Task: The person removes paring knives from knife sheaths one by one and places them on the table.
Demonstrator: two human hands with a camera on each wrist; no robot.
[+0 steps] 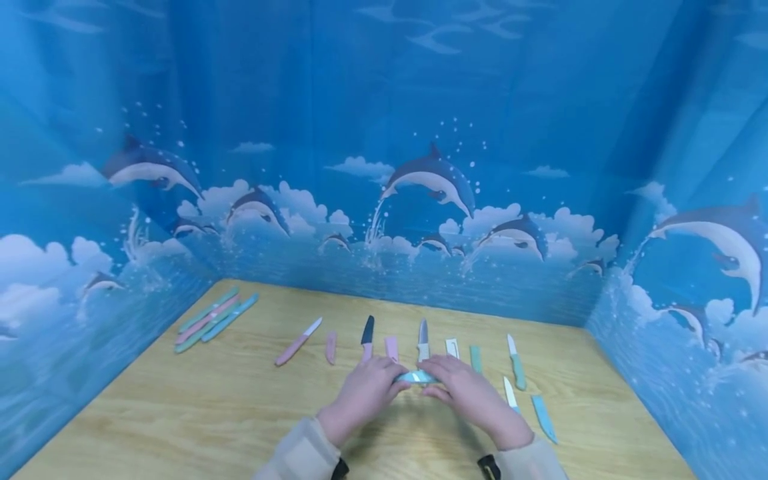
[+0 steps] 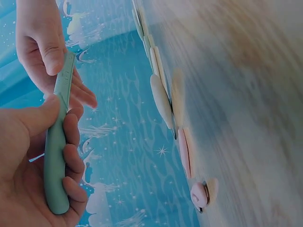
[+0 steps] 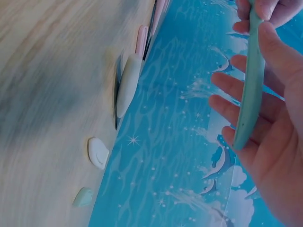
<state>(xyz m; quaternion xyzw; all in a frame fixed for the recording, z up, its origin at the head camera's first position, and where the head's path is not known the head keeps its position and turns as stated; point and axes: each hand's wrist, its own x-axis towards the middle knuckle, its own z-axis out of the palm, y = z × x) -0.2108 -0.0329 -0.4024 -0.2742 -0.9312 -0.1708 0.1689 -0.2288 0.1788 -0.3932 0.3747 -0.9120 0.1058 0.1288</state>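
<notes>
Over the near middle of the table, both hands hold a teal-green knife [image 1: 417, 377] with its sheath over the blade. My left hand [image 1: 367, 387] grips the handle [image 2: 57, 161], its fingers curled round it and the thumb on top. The right hand [image 1: 471, 392] pinches the green sheath [image 3: 254, 80] between thumb and fingers, the lower fingers spread behind it. Sheath and handle meet in line between the hands; the blade is hidden. Just beyond the hands lie a white-handled knife [image 1: 423, 333] and a black-bladed knife [image 1: 368, 331] with a pink handle.
At the table's left lie several sheathed knives [image 1: 207, 323]. A pink knife [image 1: 294, 347], pink sheaths [image 1: 331, 347], a white sheath [image 1: 452, 347] and a green sheath [image 1: 476, 358] form a row. To the right are a green knife [image 1: 517, 370], blue knife [image 1: 510, 393] and blue sheath [image 1: 543, 418].
</notes>
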